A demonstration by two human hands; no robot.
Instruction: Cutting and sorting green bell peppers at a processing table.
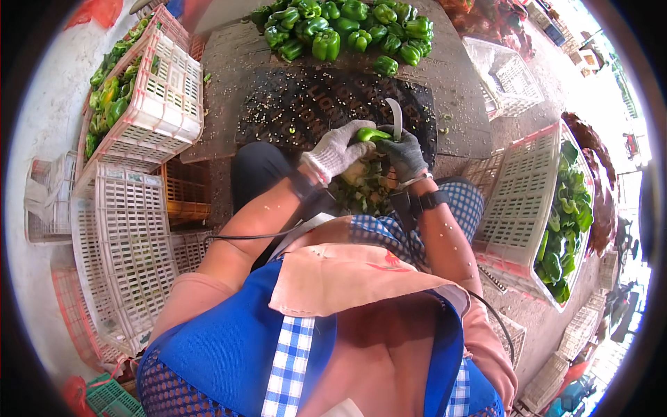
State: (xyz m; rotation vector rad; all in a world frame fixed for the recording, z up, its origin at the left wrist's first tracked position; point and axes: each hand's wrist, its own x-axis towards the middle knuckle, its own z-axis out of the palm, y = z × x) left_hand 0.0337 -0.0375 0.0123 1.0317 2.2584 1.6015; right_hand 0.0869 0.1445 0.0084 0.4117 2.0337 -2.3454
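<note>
My left hand (pixel 338 149), in a pale knitted glove, is closed around a green bell pepper (pixel 374 134). In the dark-gloved right hand (pixel 405 157) is a knife, its curved pale blade (pixel 397 113) pointing up and away from me. The knife's handle is hidden in the fist. Both hands meet at the pepper, over the near edge of a dark printed board (pixel 278 115) strewn with pale seeds. Below them, between my knees, lies a heap of green and yellowish trimmings (pixel 363 187). Beyond the board, many whole green peppers (pixel 326 44) are piled on the table.
A white crate (pixel 167 90) holding green and yellowish peppers stands at the left, with an upright crate (pixel 132 215) nearer me. At right, a tilted crate (pixel 517 194) holds green produce. Another pale crate (pixel 511 76) stands behind it, near red mesh sacks (pixel 497 21).
</note>
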